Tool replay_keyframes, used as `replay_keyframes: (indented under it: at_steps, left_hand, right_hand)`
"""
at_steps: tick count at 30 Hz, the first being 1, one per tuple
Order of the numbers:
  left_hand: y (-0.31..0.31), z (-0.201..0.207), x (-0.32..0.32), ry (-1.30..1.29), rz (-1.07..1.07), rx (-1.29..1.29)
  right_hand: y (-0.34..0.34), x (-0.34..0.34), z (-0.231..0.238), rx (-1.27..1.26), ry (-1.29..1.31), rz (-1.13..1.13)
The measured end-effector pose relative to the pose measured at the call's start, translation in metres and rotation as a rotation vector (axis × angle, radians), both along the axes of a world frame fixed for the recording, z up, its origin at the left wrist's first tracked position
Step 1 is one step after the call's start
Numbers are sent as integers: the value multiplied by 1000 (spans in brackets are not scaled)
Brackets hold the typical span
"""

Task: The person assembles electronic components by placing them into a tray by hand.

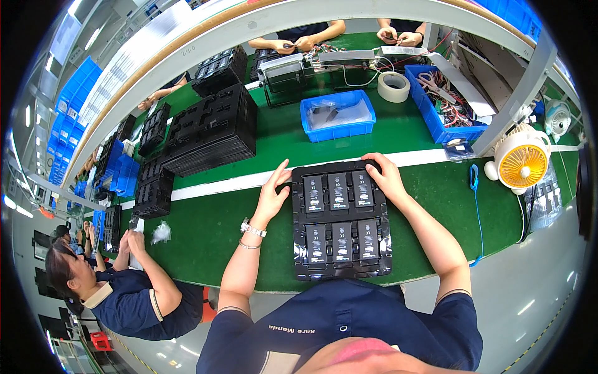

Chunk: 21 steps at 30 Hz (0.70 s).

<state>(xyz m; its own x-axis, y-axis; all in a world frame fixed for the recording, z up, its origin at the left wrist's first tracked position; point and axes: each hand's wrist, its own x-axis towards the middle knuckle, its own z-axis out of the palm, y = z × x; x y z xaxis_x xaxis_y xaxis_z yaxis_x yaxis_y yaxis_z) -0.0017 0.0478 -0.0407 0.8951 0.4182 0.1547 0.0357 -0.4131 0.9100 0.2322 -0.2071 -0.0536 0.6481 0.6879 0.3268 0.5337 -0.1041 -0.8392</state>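
Note:
A black plastic tray [342, 216] lies on the green table in front of me. Flat black battery packs [339, 192] with white print sit in its pockets in two rows. My left hand [272, 194], with a watch and a bangle at the wrist, is beside the tray's left edge, thumb and fingers apart and nothing held. At the far right corner, my right hand [387, 177] curls its fingers over the tray's rim and grips it.
Tall stacks of black trays [215, 128] stand at the back left. Farther off are a blue bin [339, 132], a tape roll [393, 86] and a blue box of wires and scissors [430, 118]. A yellow-and-white fan [522, 163] stands right. A co-worker [134, 299] sits left; other hands work opposite.

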Motion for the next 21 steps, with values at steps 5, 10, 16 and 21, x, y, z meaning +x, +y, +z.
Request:
replay_keyframes:
  at_steps: [5,10,16,21]
  left_hand:
    - [-2,-1,1,32,26,120]
    - [-2,-2,3,5,16,245]
    - [-4,1,4,23,21,324]
    - [-4,1,4,24,22,335]
  right_hand:
    - [0,-1,2,-4,-12,-3]
    - [-1,-2,4,-14,-1,-6]
    - [-1,-2,5,-20,-11,-3]
    - [-1,-2,5,-19,16,-2]
